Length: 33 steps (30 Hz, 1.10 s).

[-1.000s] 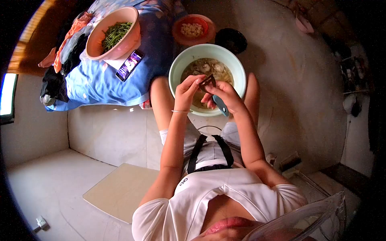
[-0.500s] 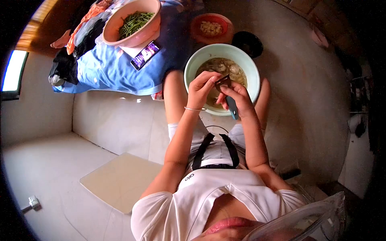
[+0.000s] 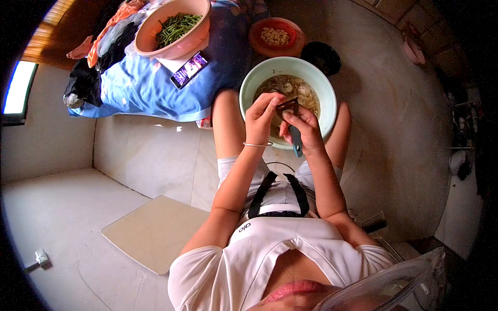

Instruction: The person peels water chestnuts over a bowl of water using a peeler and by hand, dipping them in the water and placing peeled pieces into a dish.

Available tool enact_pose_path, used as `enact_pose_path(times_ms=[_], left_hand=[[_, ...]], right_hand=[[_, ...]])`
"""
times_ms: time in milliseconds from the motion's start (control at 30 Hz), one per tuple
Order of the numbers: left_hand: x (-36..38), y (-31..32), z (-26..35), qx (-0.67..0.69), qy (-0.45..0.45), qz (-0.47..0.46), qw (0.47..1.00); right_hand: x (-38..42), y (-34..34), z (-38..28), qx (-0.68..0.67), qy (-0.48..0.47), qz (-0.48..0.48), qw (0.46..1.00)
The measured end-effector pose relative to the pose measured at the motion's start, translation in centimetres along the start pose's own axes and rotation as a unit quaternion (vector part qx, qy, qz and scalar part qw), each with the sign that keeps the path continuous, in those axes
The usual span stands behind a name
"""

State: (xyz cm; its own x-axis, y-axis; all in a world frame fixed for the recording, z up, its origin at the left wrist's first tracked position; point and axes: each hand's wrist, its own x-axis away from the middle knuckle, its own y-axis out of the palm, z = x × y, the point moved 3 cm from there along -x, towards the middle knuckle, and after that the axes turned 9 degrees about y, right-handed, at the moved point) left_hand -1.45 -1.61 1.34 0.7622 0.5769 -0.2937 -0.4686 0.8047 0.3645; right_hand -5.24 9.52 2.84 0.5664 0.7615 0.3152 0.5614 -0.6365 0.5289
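Note:
My right hand is closed around the blue-grey handle of a Y-shaped peeler, its dark head pointing up and to the left. My left hand, with a bangle on the wrist, is pinched at the left side of the peeler's head. Whatever its fingertips hold there, if anything, is too small to make out. Both hands are over a pale green basin standing between my knees. Murky water with peelings and pale lumps lies inside it.
Beyond the basin are a red bowl of pale pieces and a black container. On the blue cloth to the left rest a pink basin of cut green beans and a lit phone. A beige board lies lower left.
The peeler's head has tipped slightly in my right hand, and its handle stands more upright. My left hand stays pinched beside it. The whole view has shifted a little.

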Motion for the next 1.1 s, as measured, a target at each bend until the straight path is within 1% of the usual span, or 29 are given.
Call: enact_pose_path(times_ms=[67,233,333,400,500,567,600,667,767,833,967,1033,1067,1100], left_hand=[[0.3,0.2,0.1,0.012,-0.001,0.011,1.000],[0.6,0.4,-0.3,0.048,-0.010,0.033,0.998],[0.5,0.5,-0.4,0.063,-0.034,0.029,0.997],[0.5,0.5,-0.7,0.154,-0.110,0.045,0.981],[0.3,0.3,-0.8,0.160,-0.127,0.032,0.978],[0.5,0.5,-0.5,0.208,-0.162,0.033,0.964],[0.4,0.4,-0.8,0.199,-0.131,0.029,0.971],[0.6,0.5,-0.9,0.236,-0.165,0.031,0.957],[0.4,0.5,-1.3,0.267,-0.163,0.018,0.950],[0.4,0.7,-1.2,0.290,-0.193,0.004,0.938],[0.5,1.2,-1.2,0.304,-0.206,-0.014,0.930],[0.6,1.7,-0.5,0.362,-0.228,-0.015,0.904],[0.5,1.7,-0.6,0.362,-0.228,-0.016,0.904],[0.6,1.9,-0.7,0.391,-0.237,-0.022,0.889]], right_hand=[[0.0,0.2,0.2,-0.027,-0.013,-0.002,1.000],[0.2,0.1,0.4,-0.035,-0.013,0.004,0.999],[0.1,-0.3,0.4,-0.012,-0.012,0.014,1.000],[0.1,-0.4,0.4,0.004,-0.010,0.023,1.000],[0.1,-0.3,0.1,0.013,-0.021,0.024,0.999],[0.0,-0.4,0.2,0.024,-0.031,0.020,0.999],[0.0,-0.5,0.2,0.034,-0.035,0.018,0.999],[0.1,-0.5,0.2,0.016,-0.037,0.010,0.999],[0.0,-0.6,0.4,0.006,-0.041,0.001,0.999],[0.1,-0.7,0.4,0.018,-0.045,-0.002,0.999],[0.2,-0.8,0.2,0.013,-0.044,0.011,0.999],[0.2,-0.8,0.2,0.006,-0.046,0.010,0.999],[0.2,-0.8,0.1,0.006,-0.047,0.010,0.999],[0.3,-0.8,-0.1,0.007,-0.051,0.006,0.999]])
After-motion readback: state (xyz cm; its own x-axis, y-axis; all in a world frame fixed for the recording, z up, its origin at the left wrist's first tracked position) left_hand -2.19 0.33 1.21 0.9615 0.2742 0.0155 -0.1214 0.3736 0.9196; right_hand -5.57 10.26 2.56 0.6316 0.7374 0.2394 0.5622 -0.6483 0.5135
